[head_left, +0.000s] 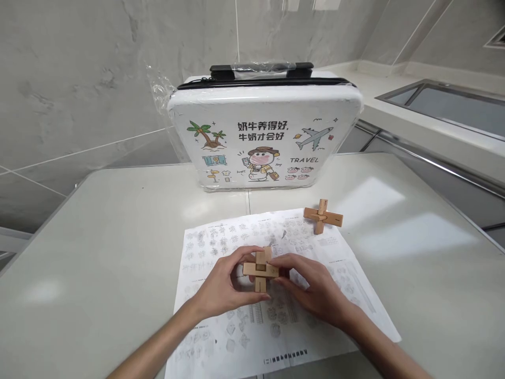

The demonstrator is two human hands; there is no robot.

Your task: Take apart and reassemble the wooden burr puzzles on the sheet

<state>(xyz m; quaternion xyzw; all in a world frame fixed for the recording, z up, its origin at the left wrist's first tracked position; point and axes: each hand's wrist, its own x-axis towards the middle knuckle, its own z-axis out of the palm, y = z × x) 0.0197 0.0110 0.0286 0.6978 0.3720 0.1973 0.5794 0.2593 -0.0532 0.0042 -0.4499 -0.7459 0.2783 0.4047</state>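
A light wooden interlocking block puzzle (261,270) is held above a printed paper sheet (292,353), with a small square gap at its centre. My left hand (221,284) grips it from the left, fingertips at its top and thumb at its bottom end. On the right side, my right hand (315,287) pinches the end of the crosswise piece. A second wooden puzzle (322,216), a finished-looking cross shape, rests by the sheet's upper right edge, touched by neither hand.
Behind the sheet a white case (268,105) with cartoon prints and clear plastic wrap stands on the pale table (98,252). A grey tiled wall (98,79) rises behind. At the right is a counter with a dark-framed inset panel (453,108).
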